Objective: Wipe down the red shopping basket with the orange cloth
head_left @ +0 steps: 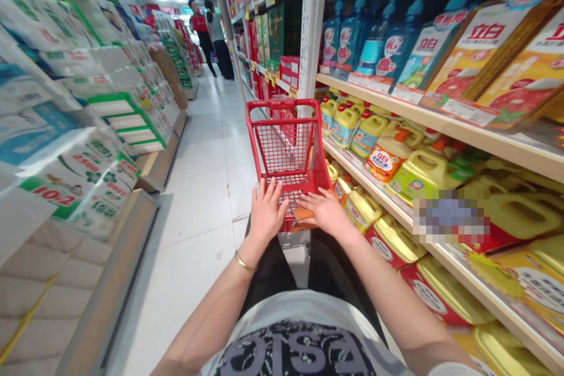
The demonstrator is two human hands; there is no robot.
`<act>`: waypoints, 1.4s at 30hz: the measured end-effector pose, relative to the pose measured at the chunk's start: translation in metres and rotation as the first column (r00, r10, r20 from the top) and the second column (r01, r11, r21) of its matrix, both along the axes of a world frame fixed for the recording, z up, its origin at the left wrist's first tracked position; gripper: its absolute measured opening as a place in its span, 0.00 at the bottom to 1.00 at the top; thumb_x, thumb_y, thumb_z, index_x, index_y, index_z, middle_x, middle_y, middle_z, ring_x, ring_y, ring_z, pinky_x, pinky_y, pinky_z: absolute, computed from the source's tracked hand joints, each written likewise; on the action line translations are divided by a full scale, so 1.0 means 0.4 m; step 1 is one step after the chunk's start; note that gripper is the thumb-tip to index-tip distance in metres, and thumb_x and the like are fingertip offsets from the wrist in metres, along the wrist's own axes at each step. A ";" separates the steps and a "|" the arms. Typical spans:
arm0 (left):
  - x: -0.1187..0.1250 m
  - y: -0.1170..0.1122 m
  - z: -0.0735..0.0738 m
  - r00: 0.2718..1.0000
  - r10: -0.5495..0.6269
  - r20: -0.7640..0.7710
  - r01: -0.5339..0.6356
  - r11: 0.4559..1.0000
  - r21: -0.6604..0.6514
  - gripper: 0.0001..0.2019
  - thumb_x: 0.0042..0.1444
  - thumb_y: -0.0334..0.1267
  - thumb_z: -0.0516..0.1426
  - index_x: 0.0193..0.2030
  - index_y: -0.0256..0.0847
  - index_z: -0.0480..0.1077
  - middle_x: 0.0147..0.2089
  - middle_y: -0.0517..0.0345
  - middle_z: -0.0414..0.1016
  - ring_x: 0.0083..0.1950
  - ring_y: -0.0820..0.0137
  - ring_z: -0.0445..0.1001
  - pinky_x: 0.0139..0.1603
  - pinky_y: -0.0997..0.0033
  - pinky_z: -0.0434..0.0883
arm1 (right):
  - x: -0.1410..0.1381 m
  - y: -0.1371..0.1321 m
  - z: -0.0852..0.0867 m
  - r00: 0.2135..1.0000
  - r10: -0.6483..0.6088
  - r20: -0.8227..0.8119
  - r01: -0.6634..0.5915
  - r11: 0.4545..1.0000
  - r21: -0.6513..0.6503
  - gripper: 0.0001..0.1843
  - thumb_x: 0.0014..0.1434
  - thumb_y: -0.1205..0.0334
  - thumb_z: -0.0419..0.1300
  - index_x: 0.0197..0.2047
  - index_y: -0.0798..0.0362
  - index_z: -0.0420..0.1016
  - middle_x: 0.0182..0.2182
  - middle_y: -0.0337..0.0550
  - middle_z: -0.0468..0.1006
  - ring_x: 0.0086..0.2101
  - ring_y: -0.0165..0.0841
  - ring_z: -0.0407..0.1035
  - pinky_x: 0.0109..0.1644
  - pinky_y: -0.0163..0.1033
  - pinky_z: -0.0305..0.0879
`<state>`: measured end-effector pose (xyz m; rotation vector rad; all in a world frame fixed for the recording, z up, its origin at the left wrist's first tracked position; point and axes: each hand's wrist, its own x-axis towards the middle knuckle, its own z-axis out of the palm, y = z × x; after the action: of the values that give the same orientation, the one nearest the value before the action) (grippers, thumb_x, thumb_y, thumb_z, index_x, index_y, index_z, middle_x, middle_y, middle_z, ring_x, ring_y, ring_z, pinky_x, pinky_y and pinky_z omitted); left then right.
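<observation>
A red shopping cart (282,141) stands in the aisle right in front of me, its mesh basket looking empty. My left hand (265,211) rests on the cart's near edge with fingers stretched out and apart, a gold bangle on the wrist. My right hand (325,210) lies on the right end of that edge, fingers curled down over the handle and an orange tag.
Shelves on the right (440,120) hold yellow detergent jugs (418,173) and blue pump bottles (374,41). Stacked tissue packs (79,111) line the left. Two people (211,35) stand far down the white-tiled aisle (207,176).
</observation>
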<state>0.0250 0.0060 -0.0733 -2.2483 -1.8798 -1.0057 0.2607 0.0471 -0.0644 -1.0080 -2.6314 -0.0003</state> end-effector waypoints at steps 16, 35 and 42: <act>0.004 0.008 -0.006 1.000 -0.006 -0.012 0.006 1.000 0.006 0.29 0.76 0.50 0.48 0.80 0.46 0.59 0.83 0.53 0.55 0.86 0.50 0.39 0.84 0.34 0.44 | 0.079 -0.007 -0.047 0.876 -0.410 -0.255 0.425 0.905 0.003 0.26 0.80 0.53 0.46 0.71 0.48 0.74 0.78 0.47 0.58 0.78 0.53 0.45 0.78 0.79 0.35; -0.001 0.015 -0.022 1.000 0.002 -0.003 -0.002 0.999 0.042 0.29 0.76 0.51 0.47 0.79 0.47 0.60 0.82 0.53 0.57 0.86 0.49 0.42 0.83 0.31 0.48 | 0.003 -0.060 -0.056 0.815 -0.488 -0.313 0.509 0.860 -0.014 0.26 0.80 0.54 0.46 0.68 0.49 0.77 0.78 0.42 0.58 0.79 0.54 0.39 0.79 0.75 0.37; -0.014 0.013 -0.026 1.000 -0.014 -0.019 0.015 1.000 0.024 0.29 0.77 0.50 0.45 0.80 0.46 0.59 0.83 0.53 0.54 0.86 0.49 0.41 0.83 0.30 0.47 | -0.167 -0.137 -0.053 0.944 -0.222 -0.246 0.241 0.970 0.047 0.25 0.78 0.52 0.52 0.73 0.43 0.71 0.74 0.42 0.68 0.77 0.45 0.49 0.81 0.68 0.30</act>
<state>0.0194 0.0111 -0.0835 -2.2536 -1.8367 -0.9994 0.1938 -0.0077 -0.0855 -1.2045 -2.2678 -0.0312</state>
